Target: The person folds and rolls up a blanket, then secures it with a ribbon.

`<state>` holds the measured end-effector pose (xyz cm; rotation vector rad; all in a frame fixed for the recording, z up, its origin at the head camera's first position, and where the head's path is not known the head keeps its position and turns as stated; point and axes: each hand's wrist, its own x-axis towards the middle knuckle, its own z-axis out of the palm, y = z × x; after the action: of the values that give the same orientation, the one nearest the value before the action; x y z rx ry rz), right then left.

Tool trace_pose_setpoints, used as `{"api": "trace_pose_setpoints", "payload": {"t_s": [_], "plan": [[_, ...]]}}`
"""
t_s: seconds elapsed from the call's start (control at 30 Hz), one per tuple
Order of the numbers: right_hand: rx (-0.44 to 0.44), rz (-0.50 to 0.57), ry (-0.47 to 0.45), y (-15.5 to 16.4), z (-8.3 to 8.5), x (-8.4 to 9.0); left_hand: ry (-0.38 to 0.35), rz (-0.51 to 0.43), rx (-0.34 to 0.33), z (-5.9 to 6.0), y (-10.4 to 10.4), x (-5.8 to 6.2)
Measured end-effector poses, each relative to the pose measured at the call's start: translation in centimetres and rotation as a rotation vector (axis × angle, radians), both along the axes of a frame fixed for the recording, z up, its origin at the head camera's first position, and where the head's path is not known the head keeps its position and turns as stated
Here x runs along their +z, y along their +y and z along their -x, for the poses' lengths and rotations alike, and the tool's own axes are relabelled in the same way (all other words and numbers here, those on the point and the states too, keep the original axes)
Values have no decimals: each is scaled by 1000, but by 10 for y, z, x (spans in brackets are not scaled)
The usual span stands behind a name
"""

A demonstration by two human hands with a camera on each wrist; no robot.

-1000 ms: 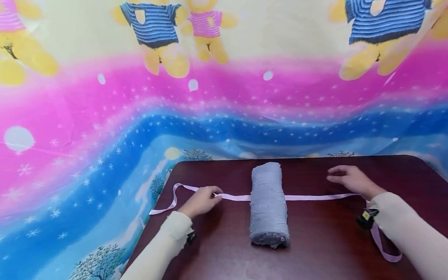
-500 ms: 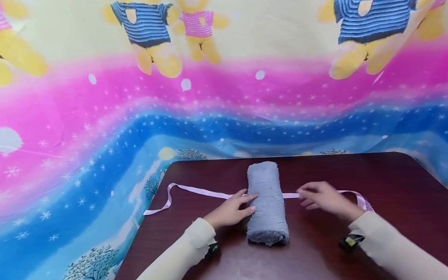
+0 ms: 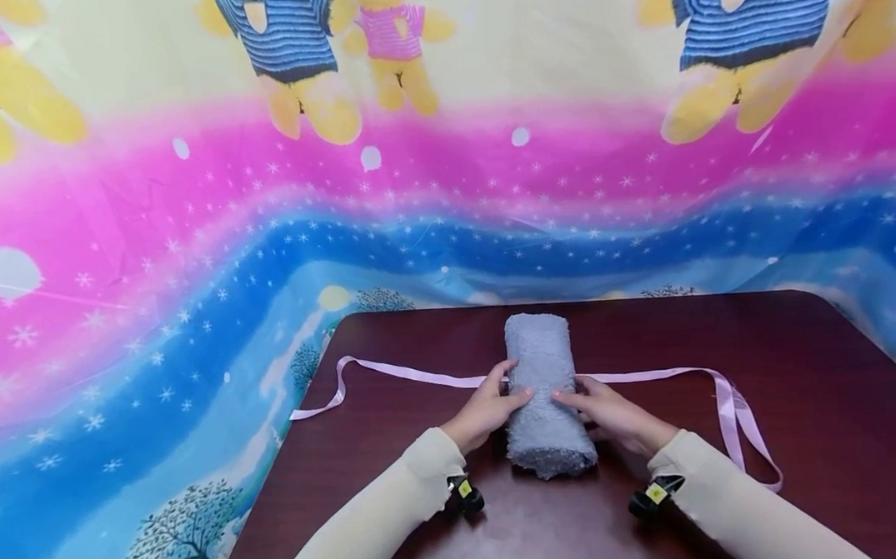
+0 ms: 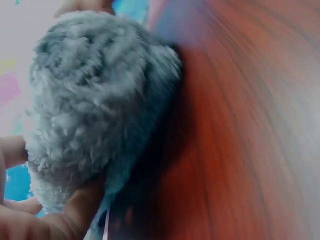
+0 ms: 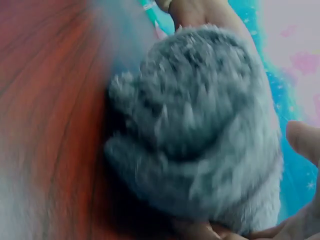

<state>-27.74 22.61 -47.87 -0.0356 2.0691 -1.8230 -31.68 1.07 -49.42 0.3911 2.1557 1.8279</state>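
Observation:
A rolled grey fluffy towel (image 3: 545, 429) lies lengthwise in the middle of the table, its coiled end (image 4: 95, 65) large in the left wrist view. From the left side my left hand (image 3: 484, 411) grips it, thumb on top. My right hand (image 3: 611, 410) holds the opposite side, also with the thumb on top; its other fingers reach down along the roll, partly hidden. A pink ribbon (image 3: 415, 374) runs crosswise and passes out of sight at the towel, coming out on the right. Whether the towel is lifted slightly, I cannot tell.
The dark reddish-brown table (image 3: 645, 329) has rounded far corners. Behind it hangs a printed cloth (image 3: 443, 171) with bears and snowflakes. The ribbon's left end reaches the table's left edge; its right part loops down near the right forearm.
My left hand has let go of the ribbon and moved right to the towel. My right hand has moved left to it. Both now grip the roll, which has turned slightly.

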Motion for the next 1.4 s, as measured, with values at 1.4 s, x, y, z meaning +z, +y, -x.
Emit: {"api": "trace_pose_setpoints", "payload": {"t_s": [1.4], "plan": [[-105, 10, 119, -24, -29, -14, -75, -225, 45, -6, 8, 2]]}}
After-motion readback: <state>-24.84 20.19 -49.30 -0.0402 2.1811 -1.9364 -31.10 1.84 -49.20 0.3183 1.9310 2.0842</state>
